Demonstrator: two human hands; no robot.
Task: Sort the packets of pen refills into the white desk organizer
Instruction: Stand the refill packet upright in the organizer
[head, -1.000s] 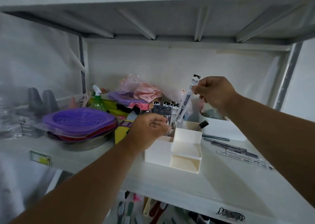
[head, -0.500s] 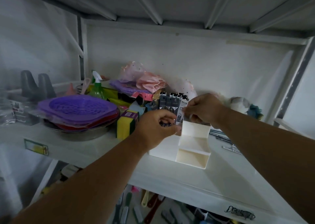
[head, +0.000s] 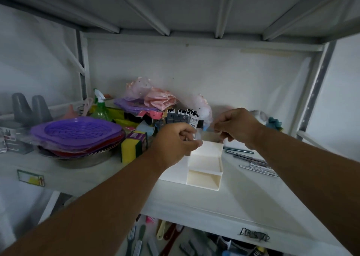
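White organizer on shelf: refill packets upright in its back section. My left hand, fingers curled, sits just below them; grip unclear. My right hand pinches its back rim. Loose refills right of it.

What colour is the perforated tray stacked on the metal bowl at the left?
Purple tray, clearest in the head view.
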